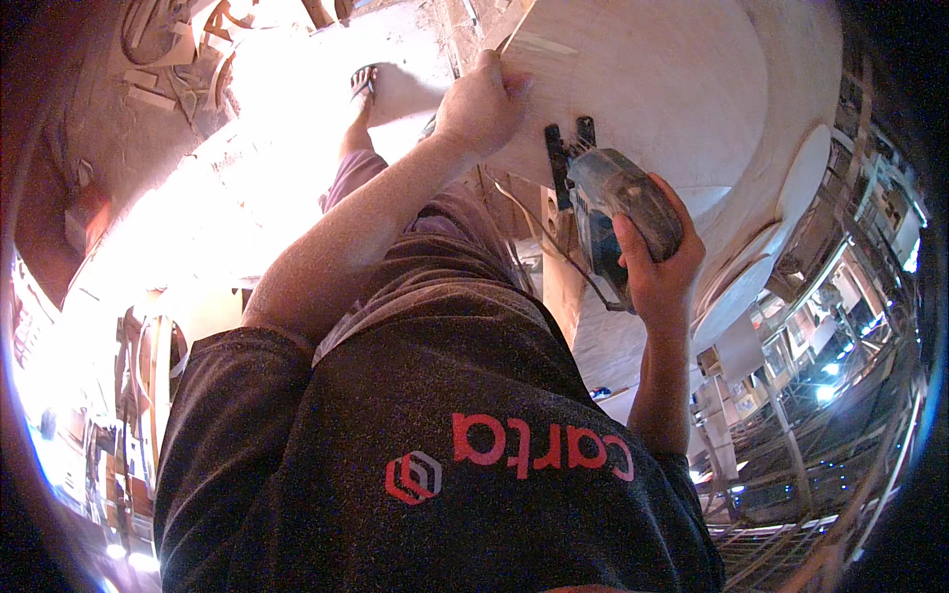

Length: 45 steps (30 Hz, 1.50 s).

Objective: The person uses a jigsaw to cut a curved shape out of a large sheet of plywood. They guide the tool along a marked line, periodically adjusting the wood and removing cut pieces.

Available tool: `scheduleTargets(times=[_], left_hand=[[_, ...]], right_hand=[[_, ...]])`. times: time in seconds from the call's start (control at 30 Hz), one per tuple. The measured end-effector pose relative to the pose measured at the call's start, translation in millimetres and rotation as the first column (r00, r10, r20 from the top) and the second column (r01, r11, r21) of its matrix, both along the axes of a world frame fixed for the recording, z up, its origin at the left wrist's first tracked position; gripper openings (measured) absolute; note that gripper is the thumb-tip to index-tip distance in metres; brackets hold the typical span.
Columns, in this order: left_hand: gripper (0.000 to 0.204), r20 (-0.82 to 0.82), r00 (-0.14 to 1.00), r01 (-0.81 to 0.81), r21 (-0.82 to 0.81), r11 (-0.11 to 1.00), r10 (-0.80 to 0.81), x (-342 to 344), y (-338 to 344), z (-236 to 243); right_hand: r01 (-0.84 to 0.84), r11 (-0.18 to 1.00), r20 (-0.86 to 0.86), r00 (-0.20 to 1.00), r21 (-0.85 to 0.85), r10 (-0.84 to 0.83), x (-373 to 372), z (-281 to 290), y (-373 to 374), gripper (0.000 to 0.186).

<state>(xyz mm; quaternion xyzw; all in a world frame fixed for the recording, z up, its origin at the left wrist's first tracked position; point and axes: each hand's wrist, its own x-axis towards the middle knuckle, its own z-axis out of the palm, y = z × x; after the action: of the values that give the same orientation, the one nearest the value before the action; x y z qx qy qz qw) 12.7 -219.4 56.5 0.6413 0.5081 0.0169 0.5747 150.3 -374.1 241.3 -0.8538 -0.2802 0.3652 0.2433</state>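
Observation:
My left hand (479, 114) grips the edge of a pale plywood board (672, 74) at the upper middle, thumb and fingers curled at the rim. To the right and lower, my right hand (657, 257) is closed round a dark, dusty power tool (623, 198), which looks like a jigsaw. The tool's black slotted base (559, 163) lies at the board, a little right of my left hand. A cord (600, 295) runs from near the tool past the board's near edge. My right fingertips are partly hidden behind the tool's body.
Curved pale panels (796, 183) lie at the right. My sandalled foot (362, 84) stands on the glaring pale floor. Wood offcuts (148, 84) are scattered at the upper left. A cluttered workshop with framework (791, 435) fills the lower right; the left side is washed out by light.

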Motion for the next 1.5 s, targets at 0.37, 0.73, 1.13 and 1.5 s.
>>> scheduleTargets(times=[0.37, 0.73, 1.13, 1.5], left_hand=[[0.050, -0.028, 0.999, 0.016, 0.005, 1.000, -0.016, 2, 1, 2], [0.047, 0.021, 1.000, 0.002, 0.012, 1.000, -0.002, 2, 2, 5], [0.047, 0.015, 1.000, 0.010, -0.032, 0.999, -0.009, 3, 2, 4], [0.044, -0.054, 0.998, 0.030, -0.057, 0.998, -0.033, 5, 6, 14]], right_hand=[[-0.024, 0.999, 0.017, 1.000, -0.023, 0.025, 4, 0, 4, 0.057], [0.062, 0.998, 0.014, 0.998, -0.006, -0.062, -5, 2, 13, 0.055], [0.125, 0.992, -0.022, 0.992, 0.018, -0.124, -8, 1, 18, 0.053], [0.133, 0.991, -0.025, 0.991, 0.016, -0.133, -6, 0, 24, 0.052]])
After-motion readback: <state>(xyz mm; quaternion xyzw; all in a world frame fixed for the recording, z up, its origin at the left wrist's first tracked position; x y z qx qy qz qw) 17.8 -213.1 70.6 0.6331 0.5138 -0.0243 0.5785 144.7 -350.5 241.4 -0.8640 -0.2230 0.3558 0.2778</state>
